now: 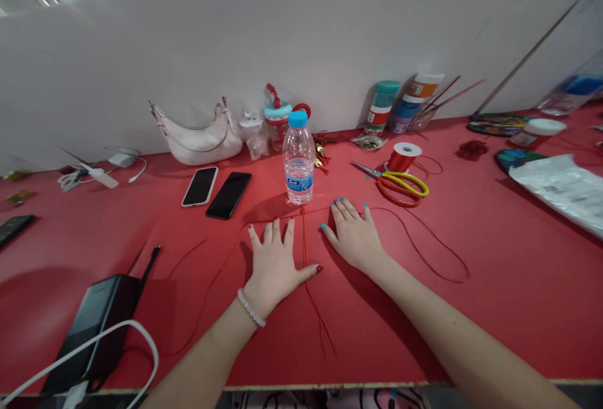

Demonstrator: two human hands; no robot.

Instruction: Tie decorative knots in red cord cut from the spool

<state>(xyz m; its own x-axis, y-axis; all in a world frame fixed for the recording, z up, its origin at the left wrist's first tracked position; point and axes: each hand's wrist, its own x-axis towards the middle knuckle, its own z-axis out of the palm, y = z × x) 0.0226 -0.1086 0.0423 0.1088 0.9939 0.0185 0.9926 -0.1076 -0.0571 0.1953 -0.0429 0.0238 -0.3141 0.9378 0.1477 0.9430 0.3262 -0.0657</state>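
Observation:
My left hand (274, 264) lies flat on the red table with its fingers spread, a beaded bracelet (250, 308) round the wrist. Its thumb reaches over a thin red cord (305, 258) that runs down toward the front edge. To the right of that cord, my right hand (353, 233) also rests palm down, fingers stretched out. Another red cord (421, 255) passes across near the fingertips of both hands and loops out to the right. Where the cords meet, a small knot (302, 210) sits just in front of a water bottle (299, 167) with a blue cap.
Scissors (398, 184) and a spool of red cord (404, 156) lie back right. Two phones (200, 186) and a white handbag (200, 139) are back left. A black power bank (97, 321) with a white cable is front left. Paint bottles (380, 107) stand along the wall.

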